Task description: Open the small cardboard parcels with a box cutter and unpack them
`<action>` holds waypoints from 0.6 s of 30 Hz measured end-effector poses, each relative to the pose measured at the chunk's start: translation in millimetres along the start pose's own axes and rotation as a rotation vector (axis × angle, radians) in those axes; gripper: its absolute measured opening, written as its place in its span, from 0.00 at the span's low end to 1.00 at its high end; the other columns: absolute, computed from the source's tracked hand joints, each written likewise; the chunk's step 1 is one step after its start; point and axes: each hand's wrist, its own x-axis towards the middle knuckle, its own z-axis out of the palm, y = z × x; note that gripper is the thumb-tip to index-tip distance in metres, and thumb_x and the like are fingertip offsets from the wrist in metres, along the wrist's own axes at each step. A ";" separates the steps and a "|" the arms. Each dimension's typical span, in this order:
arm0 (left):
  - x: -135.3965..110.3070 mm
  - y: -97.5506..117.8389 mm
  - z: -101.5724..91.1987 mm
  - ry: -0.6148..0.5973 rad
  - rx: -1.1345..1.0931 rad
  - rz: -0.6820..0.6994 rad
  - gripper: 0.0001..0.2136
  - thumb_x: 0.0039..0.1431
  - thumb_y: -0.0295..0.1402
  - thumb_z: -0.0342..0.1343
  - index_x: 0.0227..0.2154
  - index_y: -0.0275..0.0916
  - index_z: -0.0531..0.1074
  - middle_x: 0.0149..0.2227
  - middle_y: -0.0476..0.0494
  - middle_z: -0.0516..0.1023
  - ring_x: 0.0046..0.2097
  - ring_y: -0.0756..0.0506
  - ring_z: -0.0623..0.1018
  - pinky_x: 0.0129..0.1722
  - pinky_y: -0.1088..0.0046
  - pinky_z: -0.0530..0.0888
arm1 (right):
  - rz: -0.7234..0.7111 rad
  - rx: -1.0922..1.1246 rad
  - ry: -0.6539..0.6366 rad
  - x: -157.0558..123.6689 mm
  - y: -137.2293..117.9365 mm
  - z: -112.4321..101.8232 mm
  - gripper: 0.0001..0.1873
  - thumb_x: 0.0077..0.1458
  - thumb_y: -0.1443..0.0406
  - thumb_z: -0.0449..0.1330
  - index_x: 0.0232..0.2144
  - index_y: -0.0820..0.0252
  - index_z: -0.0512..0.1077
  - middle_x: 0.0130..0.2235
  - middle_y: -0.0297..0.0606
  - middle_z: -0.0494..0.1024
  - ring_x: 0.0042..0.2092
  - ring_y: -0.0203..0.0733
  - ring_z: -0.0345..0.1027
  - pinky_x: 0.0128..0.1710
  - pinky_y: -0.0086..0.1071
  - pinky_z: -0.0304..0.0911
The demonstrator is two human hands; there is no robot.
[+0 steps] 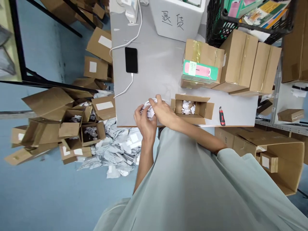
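Note:
Crumpled white paper (pixel 150 112) is gripped between both hands above the table's front edge. My left hand (pixel 146 123) cups it from below and the left, fingers curled round it. From the right, my right hand (pixel 162 110) presses on it with bent fingers. Part of the paper is hidden behind the fingers. To the right, an open small cardboard box (pixel 201 108) with its flaps spread holds more crumpled paper (pixel 188 107). Further right lies a red and black box cutter (pixel 221 116).
A phone (pixel 131 60) on a white cable lies on the grey table (pixel 156 64). Behind are a white bin (pixel 179 21), closed cartons (pixel 237 62), a green and pink box (pixel 200 70) and a black crate (pixel 225 27). Opened boxes (pixel 69 123) and plastic bags (pixel 115 147) cover the floor at left.

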 end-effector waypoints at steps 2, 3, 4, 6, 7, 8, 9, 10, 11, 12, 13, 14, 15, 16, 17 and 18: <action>-5.8 30.6 -7.9 -0.013 -0.023 0.145 0.26 0.63 0.27 0.64 0.65 0.43 0.77 0.71 0.34 0.72 0.72 0.32 0.72 0.75 0.49 0.69 | -0.018 0.081 0.095 -39.4 23.4 -19.4 0.34 0.73 0.77 0.50 0.77 0.57 0.62 0.72 0.55 0.61 0.63 0.57 0.78 0.64 0.54 0.78; -9.3 46.2 -7.3 -0.047 -0.035 0.212 0.27 0.64 0.26 0.63 0.66 0.44 0.76 0.71 0.34 0.72 0.72 0.32 0.71 0.76 0.49 0.69 | -0.009 0.126 0.134 -57.7 38.8 -25.9 0.35 0.74 0.75 0.52 0.78 0.55 0.61 0.74 0.55 0.59 0.64 0.58 0.77 0.65 0.55 0.77; -13.0 60.8 -3.2 -0.096 -0.048 0.271 0.28 0.64 0.25 0.63 0.67 0.45 0.76 0.72 0.34 0.71 0.72 0.32 0.71 0.76 0.49 0.69 | 0.010 0.166 0.170 -74.0 55.9 -29.6 0.35 0.74 0.73 0.55 0.78 0.54 0.60 0.74 0.54 0.59 0.65 0.59 0.76 0.66 0.56 0.76; -20.1 83.5 14.6 -0.219 -0.071 0.362 0.30 0.64 0.23 0.61 0.69 0.46 0.74 0.73 0.35 0.71 0.73 0.33 0.71 0.76 0.49 0.70 | 0.076 0.228 0.232 -98.9 92.4 -28.5 0.36 0.74 0.69 0.60 0.79 0.54 0.61 0.73 0.55 0.61 0.65 0.60 0.77 0.66 0.57 0.76; -23.1 90.5 27.0 -0.282 -0.078 0.391 0.31 0.64 0.22 0.59 0.70 0.46 0.74 0.73 0.36 0.71 0.74 0.33 0.71 0.76 0.50 0.71 | 0.119 0.261 0.251 -107.1 110.6 -24.1 0.36 0.73 0.68 0.62 0.78 0.54 0.62 0.72 0.55 0.63 0.63 0.60 0.78 0.66 0.57 0.76; -25.4 94.2 40.6 -0.340 -0.080 0.410 0.33 0.64 0.21 0.58 0.71 0.46 0.73 0.74 0.36 0.70 0.75 0.33 0.70 0.76 0.50 0.71 | 0.165 0.301 0.263 -112.7 128.0 -17.6 0.36 0.72 0.67 0.63 0.78 0.55 0.63 0.72 0.54 0.65 0.61 0.58 0.80 0.66 0.57 0.77; -27.1 95.0 54.2 -0.391 -0.078 0.420 0.34 0.63 0.20 0.58 0.72 0.45 0.72 0.75 0.35 0.69 0.76 0.33 0.69 0.76 0.49 0.71 | 0.209 0.348 0.265 -116.2 144.3 -9.6 0.36 0.71 0.66 0.65 0.78 0.55 0.64 0.71 0.54 0.66 0.58 0.56 0.82 0.66 0.55 0.77; -28.1 93.2 66.8 -0.436 -0.072 0.422 0.35 0.63 0.20 0.58 0.73 0.44 0.70 0.77 0.33 0.67 0.77 0.32 0.68 0.77 0.48 0.70 | 0.250 0.400 0.259 -118.0 159.3 -0.9 0.37 0.70 0.66 0.66 0.78 0.56 0.65 0.72 0.55 0.67 0.56 0.54 0.83 0.65 0.54 0.78; -28.6 89.6 77.6 -0.475 -0.063 0.417 0.37 0.63 0.20 0.58 0.75 0.42 0.68 0.78 0.31 0.65 0.79 0.31 0.66 0.78 0.47 0.68 | 0.286 0.453 0.247 -119.1 173.0 8.0 0.38 0.69 0.66 0.67 0.78 0.57 0.65 0.74 0.56 0.66 0.54 0.52 0.84 0.65 0.52 0.79; -28.6 84.9 85.6 -0.509 -0.052 0.408 0.38 0.63 0.20 0.59 0.77 0.40 0.66 0.80 0.30 0.62 0.80 0.30 0.64 0.79 0.46 0.67 | 0.314 0.503 0.235 -119.8 185.4 16.3 0.39 0.68 0.66 0.67 0.78 0.59 0.65 0.75 0.58 0.65 0.53 0.51 0.84 0.64 0.51 0.79; -28.5 79.9 90.7 -0.535 -0.040 0.396 0.39 0.63 0.21 0.60 0.78 0.40 0.64 0.81 0.28 0.59 0.81 0.29 0.62 0.80 0.45 0.65 | 0.328 0.552 0.227 -121.0 196.7 23.5 0.40 0.68 0.65 0.68 0.78 0.60 0.65 0.77 0.59 0.64 0.52 0.51 0.85 0.64 0.51 0.80; -28.1 75.0 92.5 -0.550 -0.031 0.385 0.41 0.63 0.21 0.61 0.79 0.40 0.62 0.82 0.28 0.56 0.82 0.28 0.61 0.80 0.44 0.64 | 0.328 0.597 0.227 -123.0 206.8 29.3 0.40 0.67 0.65 0.68 0.77 0.60 0.66 0.78 0.59 0.64 0.52 0.51 0.85 0.64 0.51 0.80; -27.7 70.6 91.5 -0.551 -0.025 0.375 0.42 0.63 0.22 0.62 0.80 0.40 0.61 0.83 0.28 0.55 0.82 0.28 0.60 0.80 0.44 0.64 | 0.316 0.638 0.239 -126.2 215.9 33.4 0.39 0.67 0.63 0.68 0.77 0.58 0.68 0.78 0.58 0.64 0.52 0.50 0.86 0.63 0.51 0.80; -27.2 66.9 87.9 -0.536 -0.024 0.366 0.41 0.64 0.24 0.63 0.80 0.41 0.60 0.83 0.29 0.55 0.82 0.29 0.61 0.80 0.45 0.64 | 0.295 0.675 0.264 -130.5 224.1 35.7 0.37 0.67 0.62 0.68 0.75 0.56 0.70 0.77 0.55 0.67 0.51 0.50 0.86 0.63 0.50 0.81; -26.6 63.7 82.5 -0.508 -0.026 0.360 0.40 0.66 0.26 0.63 0.79 0.42 0.61 0.83 0.29 0.56 0.82 0.30 0.62 0.80 0.46 0.65 | 0.275 0.701 0.303 -135.8 231.3 36.4 0.35 0.67 0.61 0.67 0.74 0.55 0.72 0.76 0.53 0.70 0.51 0.49 0.86 0.61 0.49 0.81; -25.9 61.0 75.9 -0.469 -0.028 0.353 0.37 0.68 0.28 0.62 0.79 0.42 0.62 0.82 0.30 0.59 0.81 0.31 0.64 0.80 0.47 0.66 | 0.263 0.713 0.352 -141.6 237.8 35.8 0.33 0.67 0.60 0.66 0.72 0.54 0.74 0.73 0.51 0.74 0.51 0.49 0.86 0.60 0.47 0.82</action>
